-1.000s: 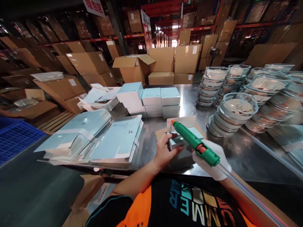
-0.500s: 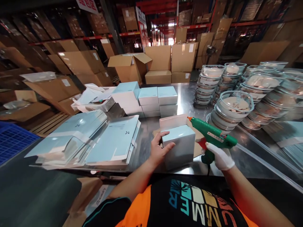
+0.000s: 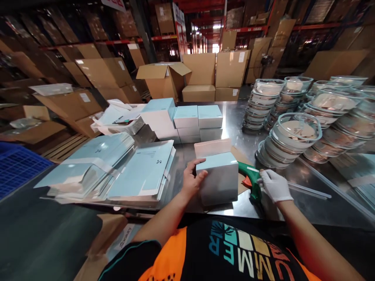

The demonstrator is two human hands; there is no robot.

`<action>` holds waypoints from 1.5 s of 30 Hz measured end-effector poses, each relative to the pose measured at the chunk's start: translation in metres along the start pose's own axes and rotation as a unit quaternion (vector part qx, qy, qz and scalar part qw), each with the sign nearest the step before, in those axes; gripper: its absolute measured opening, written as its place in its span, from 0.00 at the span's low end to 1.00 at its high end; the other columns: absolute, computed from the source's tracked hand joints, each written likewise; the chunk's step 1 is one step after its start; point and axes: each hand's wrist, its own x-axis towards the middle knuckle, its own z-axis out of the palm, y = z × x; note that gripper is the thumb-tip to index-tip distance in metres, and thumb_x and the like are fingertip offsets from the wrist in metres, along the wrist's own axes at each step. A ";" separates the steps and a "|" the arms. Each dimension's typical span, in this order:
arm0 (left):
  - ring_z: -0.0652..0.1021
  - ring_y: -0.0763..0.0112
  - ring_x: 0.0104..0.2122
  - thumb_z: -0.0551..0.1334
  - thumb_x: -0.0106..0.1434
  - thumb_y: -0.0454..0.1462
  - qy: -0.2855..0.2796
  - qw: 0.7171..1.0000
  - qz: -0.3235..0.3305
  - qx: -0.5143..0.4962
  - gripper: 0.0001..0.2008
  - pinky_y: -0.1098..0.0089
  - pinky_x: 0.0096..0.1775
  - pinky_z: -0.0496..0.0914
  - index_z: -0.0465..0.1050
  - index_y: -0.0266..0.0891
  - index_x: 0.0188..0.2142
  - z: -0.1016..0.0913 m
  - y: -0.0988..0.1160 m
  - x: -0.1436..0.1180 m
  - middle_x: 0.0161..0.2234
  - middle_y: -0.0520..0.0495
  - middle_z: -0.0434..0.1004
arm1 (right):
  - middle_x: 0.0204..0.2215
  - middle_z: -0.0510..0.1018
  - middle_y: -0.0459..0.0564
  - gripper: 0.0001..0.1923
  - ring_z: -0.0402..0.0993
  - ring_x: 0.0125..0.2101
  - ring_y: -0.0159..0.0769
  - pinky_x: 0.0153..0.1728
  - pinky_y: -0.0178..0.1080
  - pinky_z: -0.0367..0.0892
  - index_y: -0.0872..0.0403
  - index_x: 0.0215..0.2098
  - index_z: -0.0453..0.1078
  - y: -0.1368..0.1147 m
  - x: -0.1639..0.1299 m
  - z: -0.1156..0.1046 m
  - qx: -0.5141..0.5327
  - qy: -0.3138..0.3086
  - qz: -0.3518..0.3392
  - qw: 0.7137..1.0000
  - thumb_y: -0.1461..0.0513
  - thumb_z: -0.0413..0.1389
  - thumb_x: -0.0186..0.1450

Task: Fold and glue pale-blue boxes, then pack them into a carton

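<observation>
A pale blue box [image 3: 217, 179] stands on the steel table [image 3: 304, 195] right in front of me, one flap raised behind it. My bare left hand [image 3: 192, 179] grips its left side, thumb on the top edge. My right hand [image 3: 274, 185], in a white glove, rests on a green glue gun [image 3: 251, 180] that lies low on the table just right of the box. A clear glue stick [image 3: 307, 190] trails from the gun to the right.
Flat blue box blanks [image 3: 140, 171] lie in piles at the left. Finished blue boxes [image 3: 197, 117] are stacked behind. Stacks of clear lidded bowls [image 3: 295, 136] crowd the right side. Cardboard cartons [image 3: 202, 74] and racks stand beyond; a blue crate [image 3: 14, 168] sits far left.
The green glue gun came down from above the box to the table at its right. The box now stands closed and upright, still held by my left hand.
</observation>
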 end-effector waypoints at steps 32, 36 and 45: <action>0.83 0.46 0.58 0.67 0.68 0.62 -0.226 0.966 0.124 -0.015 0.23 0.38 0.65 0.72 0.89 0.49 0.37 -0.015 0.019 0.016 0.44 0.39 0.90 | 0.69 0.76 0.52 0.12 0.73 0.68 0.49 0.71 0.56 0.67 0.42 0.52 0.84 -0.066 -0.011 0.049 0.063 -0.212 -0.285 0.933 0.59 0.61 0.74; 0.69 0.42 0.73 0.77 0.54 0.65 -0.165 0.983 0.074 -0.042 0.40 0.38 0.73 0.60 0.82 0.49 0.59 -0.014 -0.005 0.004 0.64 0.34 0.80 | 0.72 0.70 0.60 0.40 0.70 0.69 0.57 0.70 0.57 0.67 0.49 0.67 0.72 -0.039 -0.022 0.063 0.060 -0.141 -0.147 0.977 0.49 0.72 0.60; 0.84 0.54 0.44 0.87 0.37 0.57 -0.077 0.927 -0.300 -0.211 0.53 0.58 0.47 0.79 0.72 0.42 0.59 0.016 -0.047 -0.042 0.49 0.39 0.83 | 0.55 0.85 0.56 0.30 0.83 0.54 0.52 0.55 0.49 0.81 0.48 0.58 0.74 -0.028 -0.012 0.065 0.174 -0.015 0.041 0.984 0.43 0.68 0.64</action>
